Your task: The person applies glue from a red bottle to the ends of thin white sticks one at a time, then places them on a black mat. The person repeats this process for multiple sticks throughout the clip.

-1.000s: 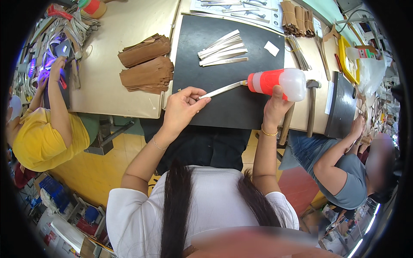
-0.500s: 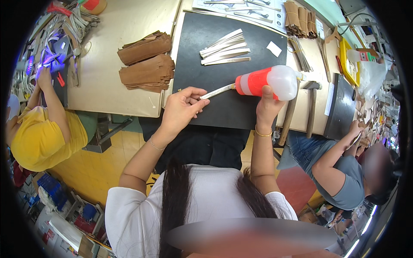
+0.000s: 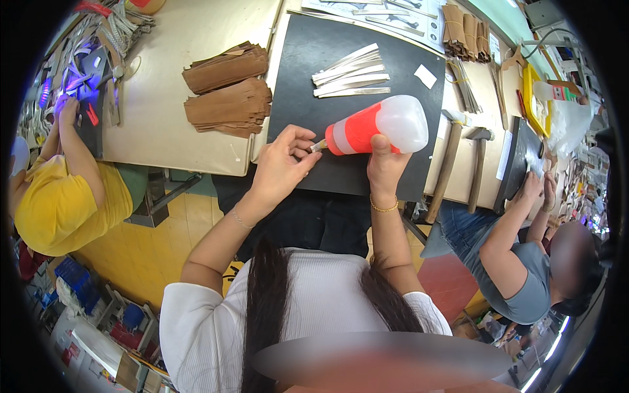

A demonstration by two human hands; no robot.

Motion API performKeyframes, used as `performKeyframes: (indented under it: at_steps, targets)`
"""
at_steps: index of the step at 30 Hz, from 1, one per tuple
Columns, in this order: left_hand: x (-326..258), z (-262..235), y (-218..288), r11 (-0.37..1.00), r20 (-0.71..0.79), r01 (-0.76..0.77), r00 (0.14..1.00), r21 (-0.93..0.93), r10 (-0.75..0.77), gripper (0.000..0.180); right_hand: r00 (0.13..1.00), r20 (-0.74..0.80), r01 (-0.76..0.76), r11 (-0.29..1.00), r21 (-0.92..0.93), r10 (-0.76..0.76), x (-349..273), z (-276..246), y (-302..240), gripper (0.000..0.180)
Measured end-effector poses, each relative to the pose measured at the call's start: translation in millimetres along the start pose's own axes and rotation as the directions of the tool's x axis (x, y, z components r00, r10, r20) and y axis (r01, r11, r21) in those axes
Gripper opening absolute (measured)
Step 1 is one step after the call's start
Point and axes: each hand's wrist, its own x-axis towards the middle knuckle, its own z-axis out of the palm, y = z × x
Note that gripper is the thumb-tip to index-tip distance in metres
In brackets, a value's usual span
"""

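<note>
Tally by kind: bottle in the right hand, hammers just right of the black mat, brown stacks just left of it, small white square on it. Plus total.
Bottle: 1
Hammers: 2
Brown stacks: 2
Small white square: 1
Total: 6

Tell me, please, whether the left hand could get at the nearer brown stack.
Probably yes: nothing visible stands between the left hand and the nearer brown stack, though the hand seems to hold a strip.
</note>
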Motion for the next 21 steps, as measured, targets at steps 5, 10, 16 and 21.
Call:
performKeyframes:
  at_steps: [5, 10, 16, 21]
  targets:
    - [0.4, -1.7, 5.2, 0.998, 0.023, 0.042, 0.999, -0.053, -0.041, 0.028, 0.999, -0.001, -0.050, 0.990, 0.132, 0.050, -0.7, 6.0, 5.1, 0.065]
    - [15.2, -10.7, 18.4, 0.986, 0.083, 0.082, 0.994, -0.146, -0.070, 0.023, 0.962, -0.223, -0.098, 0.960, 0.262, 0.159, 20.0, -13.1, -6.0, 0.078]
    - [102.3, -40.2, 59.5, 0.977, -0.024, -0.206, 0.979, -0.055, 0.205, 0.027, 0.936, -0.351, 0.031, 0.985, 0.167, 0.030, 31.9, -56.4, -25.8, 0.072]
    - [189.3, -75.6, 87.6, 0.965, -0.050, -0.263, 0.964, 0.005, 0.263, 0.028, 0.913, -0.398, -0.007, 0.981, 0.192, 0.084, 21.1, -74.4, -20.6, 0.072]
